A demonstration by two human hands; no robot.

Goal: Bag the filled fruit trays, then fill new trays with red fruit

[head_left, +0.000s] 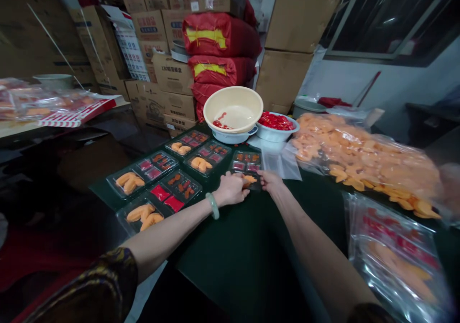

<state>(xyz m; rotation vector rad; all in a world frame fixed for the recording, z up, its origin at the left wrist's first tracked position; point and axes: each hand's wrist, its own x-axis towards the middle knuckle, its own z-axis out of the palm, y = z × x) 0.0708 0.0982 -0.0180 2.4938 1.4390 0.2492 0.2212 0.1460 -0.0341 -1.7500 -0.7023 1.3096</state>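
- Cardboard cartons [154, 102] and red sacks [219, 40] are piled right behind your dark green table [230, 260], so it's a tight spot.
- Your left hand [230, 190] and right hand [271, 181] meet at a black compartment tray [246, 167], at the table's far side.
- Left fingers look curled together, right fingers reach forward, and an orange piece [249, 179] sits between them. Can't tell if it's pinched.
- Watch out: a knock could tip that piece out of the tray, your jade bangle [212, 206] could snag the tray beside it, and the slick bag of orange pieces [362, 160] could slide.
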